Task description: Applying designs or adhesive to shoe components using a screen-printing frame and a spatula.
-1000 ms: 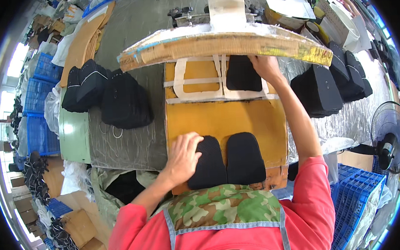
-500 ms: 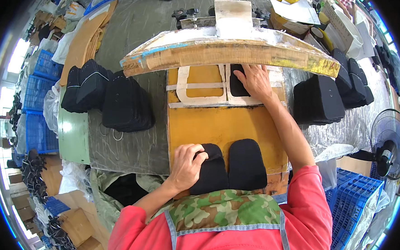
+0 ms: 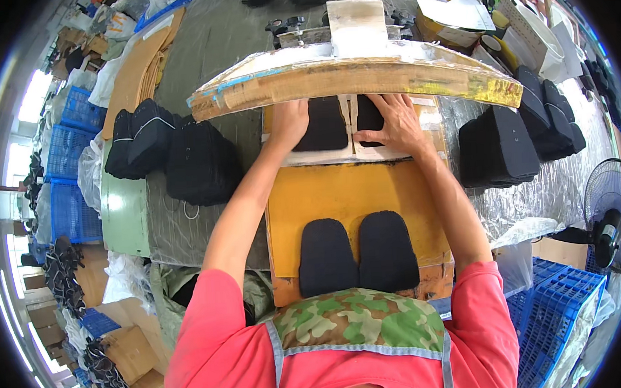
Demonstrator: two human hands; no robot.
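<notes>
A black rounded fabric piece lies in the left opening of a pale template on the yellow board. My left hand is at that piece's left edge, its fingers hidden beneath a raised wooden frame. On the template's right side, my right hand is spread over a second black piece, thumb stretched out to the left. That piece is partly covered by the hand and the frame. Closer to my apron, two more black fabric pieces lie side by side.
Stacks of black pieces stand left and right of the yellow board. A hinge clamp sits behind the frame. Blue crates and a fan are at the right; brown cardboard sheets lie at the far left.
My left hand has moved forward from the near pieces to the template, where a black piece now fills the left opening. My right hand stays on the right piece, thumb now stretched leftward.
</notes>
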